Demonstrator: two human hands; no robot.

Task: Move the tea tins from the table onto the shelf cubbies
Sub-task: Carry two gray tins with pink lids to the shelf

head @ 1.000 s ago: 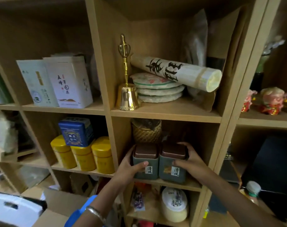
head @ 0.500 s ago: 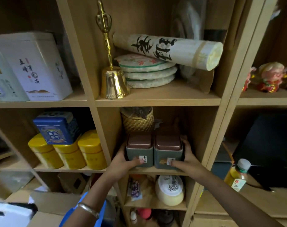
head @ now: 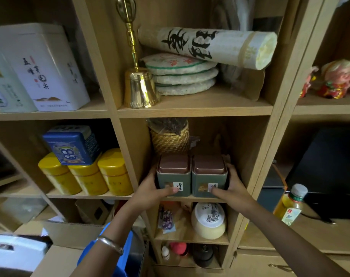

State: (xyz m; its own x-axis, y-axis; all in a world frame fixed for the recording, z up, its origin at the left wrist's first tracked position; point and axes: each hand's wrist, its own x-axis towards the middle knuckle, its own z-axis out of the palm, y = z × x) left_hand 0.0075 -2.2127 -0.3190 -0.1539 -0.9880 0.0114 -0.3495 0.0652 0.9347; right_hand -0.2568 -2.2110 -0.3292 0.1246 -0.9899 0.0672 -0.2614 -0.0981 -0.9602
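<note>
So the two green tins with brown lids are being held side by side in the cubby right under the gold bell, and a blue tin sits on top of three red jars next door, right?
Nearly. In the head view the jars under the blue tin are yellow, not red. The rest holds: the left hand and right hand hold the two green tins side by side under the gold bell.

Two green tins [head: 173, 176] [head: 209, 177] with brown lids are counted, three yellow canisters [head: 59, 173] [head: 88, 179] [head: 115, 171], one blue tin [head: 72, 144], two white tins [head: 48, 66] [head: 4, 86], three round tea cakes [head: 182, 74], one brass bell [head: 139, 86], one scroll [head: 208, 47] and two hands [head: 150, 191] [head: 233, 187].
</note>
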